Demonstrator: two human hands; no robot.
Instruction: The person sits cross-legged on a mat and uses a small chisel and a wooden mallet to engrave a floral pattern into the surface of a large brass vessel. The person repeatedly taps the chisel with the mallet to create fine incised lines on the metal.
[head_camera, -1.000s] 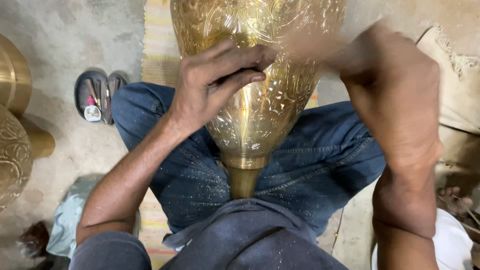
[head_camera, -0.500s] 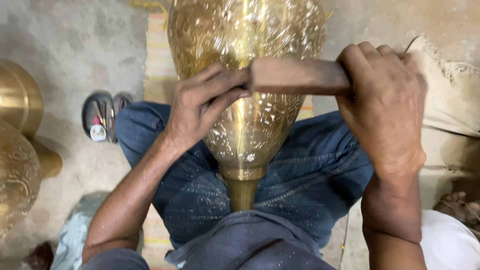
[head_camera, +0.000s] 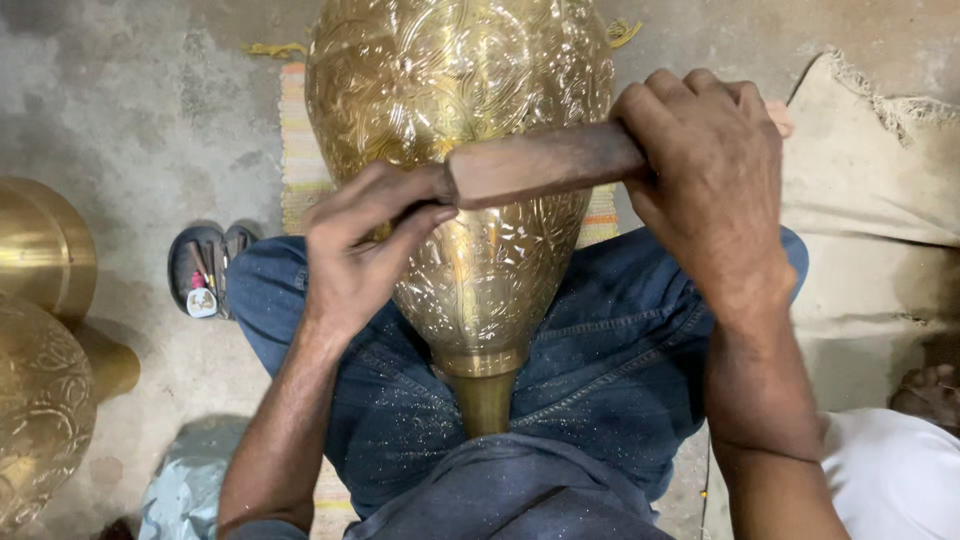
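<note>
A large engraved brass vase (head_camera: 470, 120) lies across my lap, its narrow neck pointing toward my body between my jean-clad legs. My right hand (head_camera: 710, 190) is closed around a brown wooden mallet (head_camera: 545, 165) held level over the vase's belly. My left hand (head_camera: 365, 250) rests on the vase with its fingers pinched together just under the mallet's left end; what they pinch is hidden, perhaps a small chisel. Fine brass dust speckles my jeans (head_camera: 620, 350).
Two more brass vessels (head_camera: 45, 330) stand at the left on the concrete floor. A pair of sandals (head_camera: 205, 270) lies beside my left knee. A striped mat (head_camera: 305, 150) lies under the vase, a beige cloth (head_camera: 880, 200) at the right, a white garment (head_camera: 890, 475) lower right.
My right hand has swung the mallet into clear view, level over the vase. The view has shifted slightly, and my left hand keeps its place on the vase.
</note>
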